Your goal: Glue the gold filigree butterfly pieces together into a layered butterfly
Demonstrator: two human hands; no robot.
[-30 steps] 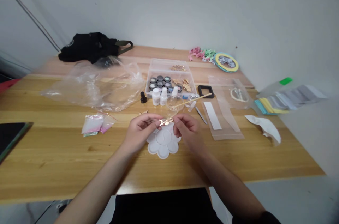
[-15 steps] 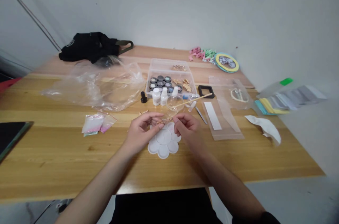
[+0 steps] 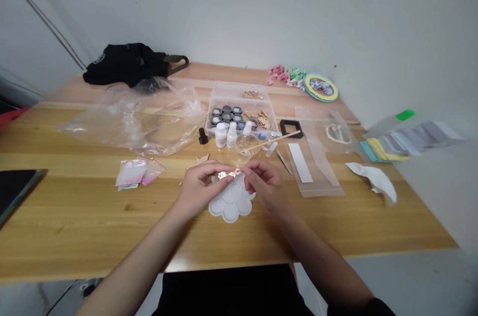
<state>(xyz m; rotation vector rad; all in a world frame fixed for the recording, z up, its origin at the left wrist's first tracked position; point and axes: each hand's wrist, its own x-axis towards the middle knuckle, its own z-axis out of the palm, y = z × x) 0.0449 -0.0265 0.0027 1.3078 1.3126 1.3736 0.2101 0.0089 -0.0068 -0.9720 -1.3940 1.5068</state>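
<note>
A small shiny gold openwork piece (image 3: 226, 174) is held up between my two hands, over the white flower-shaped paint palette (image 3: 230, 212). My left hand (image 3: 200, 184) pinches it from the left between thumb and fingers. At its right end, my right hand (image 3: 264, 180) has thumb and fingertips closed on it. The piece's exact shape is too small to make out. Another gold piece (image 3: 202, 159) lies on the table just beyond my left hand. Behind my hands stands a clear cup (image 3: 244, 153) with a wooden stick (image 3: 274, 142) lying across it.
White bottles (image 3: 220, 137) and a black-capped bottle (image 3: 202, 137) stand before a clear compartment box (image 3: 218, 91) of small jars and gold pieces. Tweezers (image 3: 284, 162), a black square frame (image 3: 290, 128) and plastic bags lie right. Small powder bags (image 3: 131, 173) and crumpled plastic (image 3: 127, 122) lie left.
The gold piece has tilted and now shows a bright face between my fingers. Both hands stay in almost the same place.
</note>
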